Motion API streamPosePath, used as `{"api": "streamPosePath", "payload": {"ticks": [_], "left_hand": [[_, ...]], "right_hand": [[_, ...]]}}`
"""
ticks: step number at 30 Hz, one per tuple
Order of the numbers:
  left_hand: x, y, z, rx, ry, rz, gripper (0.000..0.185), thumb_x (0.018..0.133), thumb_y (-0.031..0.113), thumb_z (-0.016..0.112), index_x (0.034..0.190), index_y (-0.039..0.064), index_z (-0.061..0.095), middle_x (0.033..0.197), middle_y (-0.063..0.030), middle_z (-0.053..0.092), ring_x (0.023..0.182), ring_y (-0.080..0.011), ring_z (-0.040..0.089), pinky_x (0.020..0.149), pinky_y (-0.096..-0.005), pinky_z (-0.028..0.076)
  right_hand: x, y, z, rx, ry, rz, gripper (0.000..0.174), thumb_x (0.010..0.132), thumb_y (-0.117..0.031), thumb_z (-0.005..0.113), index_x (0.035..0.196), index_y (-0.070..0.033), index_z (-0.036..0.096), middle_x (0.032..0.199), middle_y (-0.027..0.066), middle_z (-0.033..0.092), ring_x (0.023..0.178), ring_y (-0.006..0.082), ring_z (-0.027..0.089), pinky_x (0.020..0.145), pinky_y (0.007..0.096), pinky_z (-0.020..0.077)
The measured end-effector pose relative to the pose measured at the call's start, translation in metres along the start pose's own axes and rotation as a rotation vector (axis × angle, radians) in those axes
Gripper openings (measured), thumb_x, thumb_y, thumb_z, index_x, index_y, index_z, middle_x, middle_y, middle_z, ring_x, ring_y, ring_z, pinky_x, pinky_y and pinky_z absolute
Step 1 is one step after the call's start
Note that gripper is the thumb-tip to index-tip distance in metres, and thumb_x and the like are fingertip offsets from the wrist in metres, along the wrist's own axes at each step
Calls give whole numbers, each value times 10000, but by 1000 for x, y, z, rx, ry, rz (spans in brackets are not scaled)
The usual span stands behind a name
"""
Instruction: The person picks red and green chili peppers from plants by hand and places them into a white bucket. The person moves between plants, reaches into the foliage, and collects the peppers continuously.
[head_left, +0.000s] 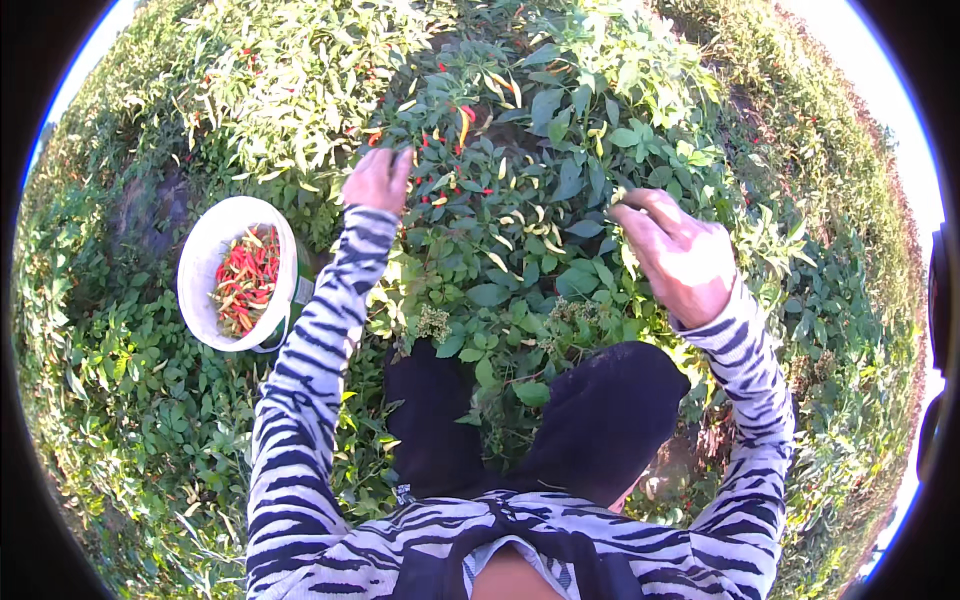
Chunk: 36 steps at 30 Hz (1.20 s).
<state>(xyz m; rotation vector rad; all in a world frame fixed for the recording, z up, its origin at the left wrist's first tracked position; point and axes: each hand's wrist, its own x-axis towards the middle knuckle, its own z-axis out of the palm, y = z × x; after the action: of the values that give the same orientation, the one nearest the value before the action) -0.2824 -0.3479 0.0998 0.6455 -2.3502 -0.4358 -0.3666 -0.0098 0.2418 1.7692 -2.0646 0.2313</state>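
My left hand (379, 180) reaches into the chili pepper plants, its back towards me and its fingertips hidden among leaves beside red chili peppers (425, 140). Whether it holds anything is not visible. My right hand (679, 251) is bent over the foliage on the right, thumb and fingers drawn together near a small pale green piece (619, 195); whether it grips this piece is unclear. Between the hands, pale yellow chili peppers (498, 261) hang on the plants. A yellow-orange pepper (463, 129) hangs farther off.
Left of my left forearm, a white bucket (196, 281) tilts in the greenery, partly filled with picked red and pale peppers (246, 281). My bent knees in dark trousers (600, 409) press into the leaves. Dense plants surround me, with flower clusters (433, 322) before my knees.
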Motion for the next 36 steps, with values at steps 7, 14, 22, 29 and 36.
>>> {"api": "streamPosePath", "payload": {"ticks": [7,14,22,29,36], "left_hand": [[99,50,134,-807,-269,-815,383,765,355,567,761,-25,613,554,-117,583,495,-175,573,474,-301,458],[-13,-18,119,-1502,-526,-884,364,829,342,447,551,147,315,397,9,231,294,-113,188,298,-254,144],[-135,66,70,-922,-968,-480,277,786,267,477,896,15,511,599,-46,513,465,-146,452,412,-259,329],[-108,125,41,-1050,-721,-365,355,802,136,424,1116,-26,466,625,14,472,490,-44,401,435,-183,297],[-113,143,76,-856,-680,50,234,687,48,476,894,40,585,813,-139,565,688,-286,516,642,-336,407]], "right_hand": [[186,115,159,-334,-19,-99,177,712,-117,515,863,-24,518,821,112,517,821,258,518,765,347,382],[-120,270,197,5,-531,595,298,784,-392,468,1014,-219,542,746,37,623,746,229,592,696,336,462],[-193,134,204,37,111,954,163,731,-247,576,806,-103,589,666,101,572,607,284,558,537,369,425],[-184,63,174,-30,33,773,343,527,-154,668,823,-80,511,793,58,492,759,235,482,607,345,357],[-124,96,123,-28,-20,730,421,589,-89,645,990,-38,526,926,105,522,846,263,494,746,347,395]]}}
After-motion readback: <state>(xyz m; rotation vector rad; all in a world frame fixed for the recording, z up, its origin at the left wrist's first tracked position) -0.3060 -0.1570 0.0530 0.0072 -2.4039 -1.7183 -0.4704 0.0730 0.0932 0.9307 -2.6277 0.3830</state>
